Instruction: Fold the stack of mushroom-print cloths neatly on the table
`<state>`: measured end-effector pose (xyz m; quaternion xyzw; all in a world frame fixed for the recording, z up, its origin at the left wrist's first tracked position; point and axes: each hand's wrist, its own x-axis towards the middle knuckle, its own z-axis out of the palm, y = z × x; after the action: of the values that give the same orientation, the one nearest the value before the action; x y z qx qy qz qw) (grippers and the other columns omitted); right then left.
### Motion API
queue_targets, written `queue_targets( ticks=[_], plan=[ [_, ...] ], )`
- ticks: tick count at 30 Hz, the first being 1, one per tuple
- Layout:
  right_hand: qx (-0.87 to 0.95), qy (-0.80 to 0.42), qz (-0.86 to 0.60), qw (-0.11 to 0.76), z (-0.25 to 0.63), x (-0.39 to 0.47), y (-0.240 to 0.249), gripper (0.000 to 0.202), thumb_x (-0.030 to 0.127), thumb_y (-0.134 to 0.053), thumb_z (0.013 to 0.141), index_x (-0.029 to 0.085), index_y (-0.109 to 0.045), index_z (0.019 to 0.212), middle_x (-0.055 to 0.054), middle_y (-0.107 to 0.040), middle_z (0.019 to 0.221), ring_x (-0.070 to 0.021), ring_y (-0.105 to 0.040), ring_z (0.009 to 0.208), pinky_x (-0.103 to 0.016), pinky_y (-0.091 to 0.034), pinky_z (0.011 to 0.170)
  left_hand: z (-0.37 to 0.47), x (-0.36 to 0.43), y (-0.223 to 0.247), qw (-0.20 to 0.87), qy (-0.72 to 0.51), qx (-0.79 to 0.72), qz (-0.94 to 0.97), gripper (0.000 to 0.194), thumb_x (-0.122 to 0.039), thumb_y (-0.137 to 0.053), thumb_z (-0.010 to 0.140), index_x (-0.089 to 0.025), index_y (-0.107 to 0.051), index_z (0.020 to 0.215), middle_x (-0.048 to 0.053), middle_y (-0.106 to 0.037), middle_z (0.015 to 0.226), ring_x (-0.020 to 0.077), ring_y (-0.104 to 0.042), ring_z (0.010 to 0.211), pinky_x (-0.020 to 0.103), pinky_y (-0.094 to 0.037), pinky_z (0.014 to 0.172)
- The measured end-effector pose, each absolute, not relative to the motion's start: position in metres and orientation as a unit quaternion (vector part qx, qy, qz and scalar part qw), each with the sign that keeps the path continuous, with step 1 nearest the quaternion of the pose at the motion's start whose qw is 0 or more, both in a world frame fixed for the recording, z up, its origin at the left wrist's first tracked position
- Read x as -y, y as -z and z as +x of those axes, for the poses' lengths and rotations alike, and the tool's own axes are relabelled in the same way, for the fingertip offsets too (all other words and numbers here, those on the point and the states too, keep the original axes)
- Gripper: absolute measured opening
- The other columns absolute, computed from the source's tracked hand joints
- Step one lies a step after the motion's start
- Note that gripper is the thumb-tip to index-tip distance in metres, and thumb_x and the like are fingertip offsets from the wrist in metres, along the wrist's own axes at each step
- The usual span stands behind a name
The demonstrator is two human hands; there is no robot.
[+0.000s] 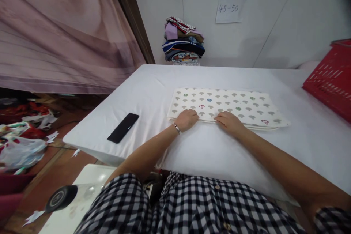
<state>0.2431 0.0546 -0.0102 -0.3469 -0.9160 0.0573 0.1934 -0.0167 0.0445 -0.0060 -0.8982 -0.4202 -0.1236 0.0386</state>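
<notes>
A white cloth (pixel 227 104) printed with grey and a few coloured mushrooms lies folded into a long flat rectangle. Several layers show along its near edge. My left hand (pixel 187 120), with a silver bracelet at the wrist, closes on that edge near the cloth's left end. To its right, my right hand (pixel 230 123) grips the same edge around the middle, fingers bent together. Part of the fingers on both hands is hidden against the fabric.
The cloth rests on a table (pixel 153 84) with a white cover. A black phone (pixel 123 128) lies at its left. A red plastic basket (pixel 330 76) stands at the right. Folded clothes (pixel 183 42) are stacked beyond the far edge, and a pink curtain (pixel 63 33) hangs at the left.
</notes>
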Motion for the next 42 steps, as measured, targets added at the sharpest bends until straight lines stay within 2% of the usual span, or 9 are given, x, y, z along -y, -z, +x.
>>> queue_targets(
  ticks=[7,16,21,25,29,35,37,39,42],
  plan=[
    [0.934,-0.013,-0.316,0.166,0.247,-0.052,0.015,0.034,0.035,-0.039,0.093,0.015,-0.064,0.106,-0.011,-0.061,0.098,-0.0222,-0.052,0.085,-0.036,-0.043,0.077,-0.021,-0.04,0.013,0.041,0.138,0.397,-0.907,0.028,-0.036,-0.047,0.089,-0.019,-0.06,0.106,0.007,-0.061,0.104,0.0188,-0.053,0.094,0.031,-0.039,0.079],
    [0.912,-0.032,-0.354,0.203,0.246,-0.052,0.019,0.036,0.029,-0.032,0.095,0.02,-0.065,0.104,-0.009,-0.063,0.098,-0.0216,-0.054,0.088,-0.036,-0.045,0.076,-0.016,-0.04,0.011,0.054,0.143,0.434,-0.888,0.028,-0.028,-0.037,0.094,-0.019,-0.063,0.095,0.006,-0.063,0.094,0.0172,-0.054,0.087,0.031,-0.04,0.073],
    [0.925,-0.014,-0.336,0.176,0.248,-0.051,0.019,0.036,0.033,-0.034,0.094,0.02,-0.065,0.107,-0.011,-0.062,0.1,-0.0226,-0.054,0.087,-0.038,-0.043,0.078,-0.016,-0.037,0.014,0.054,0.137,0.433,-0.89,0.025,-0.028,-0.039,0.093,-0.019,-0.063,0.095,0.006,-0.062,0.096,0.0175,-0.054,0.088,0.031,-0.039,0.074],
    [0.923,0.003,-0.343,0.173,0.247,-0.052,0.02,0.035,0.026,-0.033,0.093,0.021,-0.065,0.108,-0.011,-0.062,0.099,-0.0224,-0.053,0.087,-0.036,-0.042,0.077,-0.016,-0.039,0.012,0.045,0.147,0.425,-0.892,0.023,-0.03,-0.042,0.092,-0.02,-0.062,0.094,0.006,-0.061,0.098,0.017,-0.053,0.09,0.03,-0.039,0.075],
    [0.916,0.034,-0.362,0.171,0.244,-0.053,0.022,0.036,0.021,-0.032,0.093,0.02,-0.065,0.108,-0.01,-0.063,0.098,-0.0216,-0.052,0.085,-0.034,-0.04,0.075,-0.012,-0.041,0.011,0.067,0.15,0.443,-0.881,0.028,-0.025,-0.037,0.093,-0.018,-0.063,0.085,0.006,-0.062,0.092,0.017,-0.052,0.085,0.031,-0.039,0.071],
    [0.921,0.045,-0.347,0.171,0.245,-0.052,0.024,0.035,0.019,-0.034,0.093,0.018,-0.064,0.109,-0.01,-0.063,0.098,-0.022,-0.052,0.086,-0.034,-0.039,0.074,-0.012,-0.037,0.012,0.051,0.132,0.438,-0.888,0.027,-0.024,-0.039,0.092,-0.019,-0.063,0.081,0.006,-0.061,0.088,0.0166,-0.054,0.082,0.031,-0.041,0.072],
    [0.919,0.052,-0.349,0.177,0.243,-0.052,0.026,0.034,0.02,-0.034,0.093,0.017,-0.065,0.108,-0.011,-0.063,0.098,-0.0219,-0.051,0.086,-0.034,-0.039,0.074,-0.01,-0.035,0.01,0.042,0.144,0.447,-0.882,0.023,-0.026,-0.042,0.091,-0.019,-0.064,0.085,0.007,-0.062,0.09,0.0181,-0.055,0.086,0.032,-0.043,0.075],
    [0.917,0.053,-0.352,0.179,0.24,-0.053,0.026,0.033,0.021,-0.035,0.094,0.018,-0.065,0.107,-0.01,-0.064,0.098,-0.0213,-0.051,0.086,-0.034,-0.039,0.074,-0.002,-0.034,0.007,0.036,0.175,0.448,-0.876,0.021,-0.03,-0.047,0.089,-0.02,-0.063,0.1,0.008,-0.062,0.101,0.0203,-0.055,0.096,0.035,-0.044,0.081],
    [0.915,0.044,-0.358,0.184,0.238,-0.054,0.026,0.031,0.025,-0.037,0.094,0.019,-0.064,0.107,-0.009,-0.063,0.097,-0.0204,-0.052,0.087,-0.034,-0.039,0.075,0.015,-0.037,0.007,0.026,0.203,0.418,-0.885,0.035,-0.031,-0.049,0.088,-0.022,-0.054,0.121,0.01,-0.056,0.124,0.0233,-0.048,0.116,0.04,-0.04,0.096]
  ],
)
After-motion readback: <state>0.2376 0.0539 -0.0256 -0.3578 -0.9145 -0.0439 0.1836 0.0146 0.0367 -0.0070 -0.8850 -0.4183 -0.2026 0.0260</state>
